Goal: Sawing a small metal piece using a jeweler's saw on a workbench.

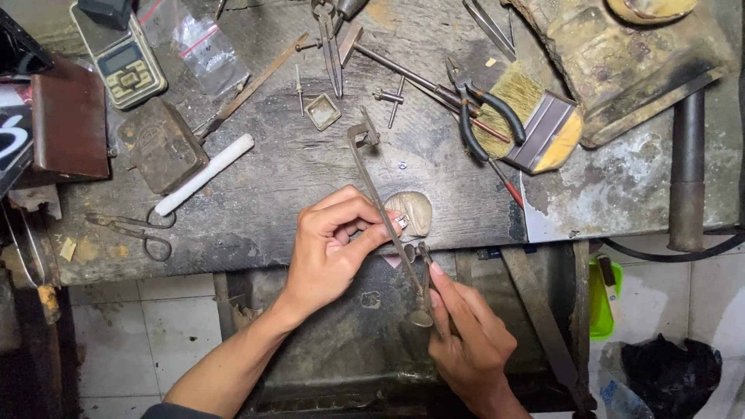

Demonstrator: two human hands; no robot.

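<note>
One jeweller's saw [386, 203] sits in the right hand [466, 337], grip closed on its handle. The left hand [334, 244] pinches one small metal piece [401, 223] against the bench peg [411, 211] on the worn dark surface [295, 171]; one brush [535, 124] lies beyond the peg.

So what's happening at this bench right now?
A person works at a worn wooden bench. The left hand pinches a small shiny piece against a rounded wooden peg at the bench edge. The right hand holds the handle of a thin-framed saw running across that piece. Pliers, a brush and scissors lie around.
</note>
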